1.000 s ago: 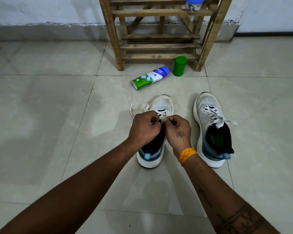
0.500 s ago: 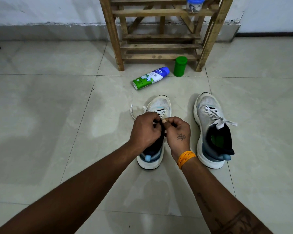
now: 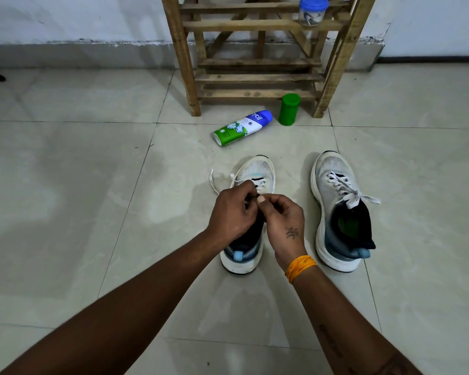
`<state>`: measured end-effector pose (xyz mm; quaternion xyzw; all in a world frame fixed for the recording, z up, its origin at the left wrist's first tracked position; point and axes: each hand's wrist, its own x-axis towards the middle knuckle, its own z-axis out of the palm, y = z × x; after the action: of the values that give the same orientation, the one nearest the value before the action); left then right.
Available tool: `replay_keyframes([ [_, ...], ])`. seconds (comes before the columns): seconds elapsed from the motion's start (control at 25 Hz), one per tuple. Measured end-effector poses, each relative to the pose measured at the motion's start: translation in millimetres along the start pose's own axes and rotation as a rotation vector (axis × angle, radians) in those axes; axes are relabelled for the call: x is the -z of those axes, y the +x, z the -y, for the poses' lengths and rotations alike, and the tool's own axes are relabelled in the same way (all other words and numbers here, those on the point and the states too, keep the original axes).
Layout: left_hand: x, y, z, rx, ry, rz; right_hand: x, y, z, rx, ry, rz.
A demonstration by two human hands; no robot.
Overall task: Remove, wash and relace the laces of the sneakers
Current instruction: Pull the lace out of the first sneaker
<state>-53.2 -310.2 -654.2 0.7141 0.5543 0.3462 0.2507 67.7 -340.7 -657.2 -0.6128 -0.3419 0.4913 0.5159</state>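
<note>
Both my hands meet over the left sneaker [image 3: 251,185]: my left hand [image 3: 232,212] and right hand [image 3: 280,219] pinch its white lace [image 3: 260,185], unthreading it; next I must draw it out of the remaining eyelets. Right of it stands the other sneaker [image 3: 336,209], laced; beyond lie a fallen bottle [image 3: 241,127], green canister [image 3: 289,109] and wooden rack [image 3: 257,50], none obstructing.

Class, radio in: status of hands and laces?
Left hand, right hand: both pinching left sneaker's lace. Right sneaker still tied. Nothing in the way.
</note>
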Motion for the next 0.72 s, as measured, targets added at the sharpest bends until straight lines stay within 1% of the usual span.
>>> replay_keyframes([
  [0.04,2.0,-0.4,0.7,0.041,-0.041,-0.012,1.1,1.9,0.3,0.055,-0.106,-0.030],
  [0.08,3.5,-0.3,2.8,0.105,-0.090,-0.065,2.6,3.9,0.6,0.150,-0.251,-0.075],
  [0.12,5.4,0.0,5.1,0.202,-0.121,-0.147,3.9,5.3,1.3,0.252,-0.390,-0.119],
  [0.16,7.7,0.9,9.3,0.312,-0.126,-0.245,5.0,5.5,2.2,0.340,-0.478,-0.155],
  [0.2,12.1,2.2,13.3,0.428,-0.091,-0.322,4.6,5.2,3.3,0.393,-0.511,-0.171],
  [0.24,17.1,2.7,17.5,0.518,-0.031,-0.352,3.1,4.0,4.4,0.417,-0.524,-0.170],
  [0.28,20.9,1.2,18.5,0.559,0.039,-0.346,1.2,1.8,5.4,0.430,-0.540,-0.164],
  [0.32,23.0,-1.7,19.2,0.524,0.088,-0.329,-1.2,0.1,6.4,0.436,-0.569,-0.153],
  [0.4,23.2,-8.2,10.8,0.306,0.156,-0.270,-3.6,0.6,11.1,0.448,-0.666,-0.099],
  [0.48,19.5,-14.1,0.9,0.143,0.207,-0.141,-3.6,8.1,17.7,0.471,-0.801,-0.002],
  [0.52,18.5,-16.6,-0.9,0.119,0.229,-0.096,-3.5,11.8,20.7,0.478,-0.872,0.058],
  [0.56,18.0,-17.1,-0.4,0.114,0.237,-0.089,-3.0,15.2,23.4,0.483,-0.943,0.121],
  [0.64,18.7,-17.8,5.1,0.145,0.177,-0.144,-3.4,21.2,27.5,0.488,-1.063,0.216],
  [0.72,18.7,-21.3,5.4,0.153,0.125,-0.188,-6.3,25.5,31.0,0.509,-1.135,0.232],
])
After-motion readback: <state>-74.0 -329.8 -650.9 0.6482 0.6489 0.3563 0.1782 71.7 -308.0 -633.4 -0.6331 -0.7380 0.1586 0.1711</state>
